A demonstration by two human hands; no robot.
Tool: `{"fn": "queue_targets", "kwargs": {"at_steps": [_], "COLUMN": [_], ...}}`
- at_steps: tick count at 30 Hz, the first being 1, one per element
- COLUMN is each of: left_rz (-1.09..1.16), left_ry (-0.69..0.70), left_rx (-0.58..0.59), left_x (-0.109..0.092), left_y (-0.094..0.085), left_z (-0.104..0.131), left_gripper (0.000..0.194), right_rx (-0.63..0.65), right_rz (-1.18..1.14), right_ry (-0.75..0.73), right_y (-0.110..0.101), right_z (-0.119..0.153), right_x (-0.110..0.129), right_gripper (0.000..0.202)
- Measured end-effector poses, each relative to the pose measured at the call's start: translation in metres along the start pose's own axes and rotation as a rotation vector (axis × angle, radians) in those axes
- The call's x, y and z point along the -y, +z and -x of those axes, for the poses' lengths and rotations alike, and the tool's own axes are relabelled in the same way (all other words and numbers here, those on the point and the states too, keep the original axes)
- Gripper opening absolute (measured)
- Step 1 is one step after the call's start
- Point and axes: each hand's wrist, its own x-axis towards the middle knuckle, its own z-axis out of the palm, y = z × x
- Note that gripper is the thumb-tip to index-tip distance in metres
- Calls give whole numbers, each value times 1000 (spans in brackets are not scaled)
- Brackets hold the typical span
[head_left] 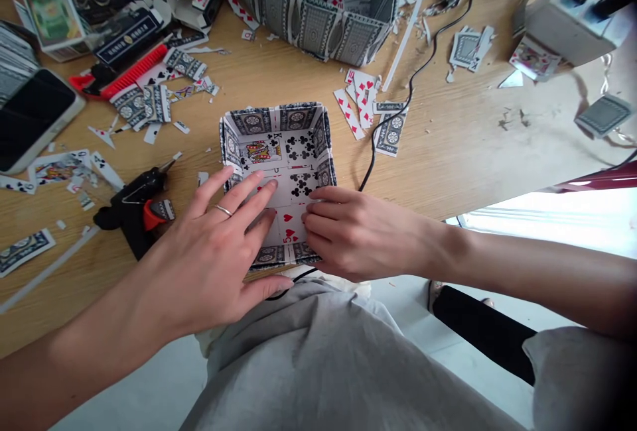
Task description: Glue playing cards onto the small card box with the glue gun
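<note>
A small open box made of playing cards (273, 119) sits at the table's front edge, its patterned card backs lining the walls and card faces covering the floor. My left hand (213, 258) lies across its left and front side, fingers spread and reaching inside, thumb stretched out at the front. A ring shows on one finger. At the right wall, my right hand (343, 232) has its fingers curled over the rim and pressed against the box; its thumb is mostly hidden. A black glue gun (132, 209) lies just left of my left hand.
A larger card basket (318, 20) stands at the back. A black cable (411, 89) runs across the wooden table (458, 152). Cut cards (361, 99), a red-handled tool (134, 73), a phone (37, 116) and a white power block (572, 23) lie around. Another person's leg (482, 325) is at right.
</note>
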Motion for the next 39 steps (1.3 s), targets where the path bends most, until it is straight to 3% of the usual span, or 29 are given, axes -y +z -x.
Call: {"fn": "queue_targets", "kwargs": {"at_steps": [8,26,34,39], "left_rz": [103,2,42,6], "left_ry": [-96,-97,-31,-15], "left_rx": [-19,10,4,4], "left_x": [-11,-11,2,3], "left_y": [9,9,2,7], "left_z": [9,11,13,12], "left_gripper": [68,64,41,33], "right_rx": [37,56,67,55], "right_rz": [-8,-10,-17,-14], "right_ry": [23,41,45,46], "right_y": [1,1,0,0], "right_z": [-1,-2,-3,-3], "right_x": [1,2,2,2], "right_gripper": [30,30,31,27]}}
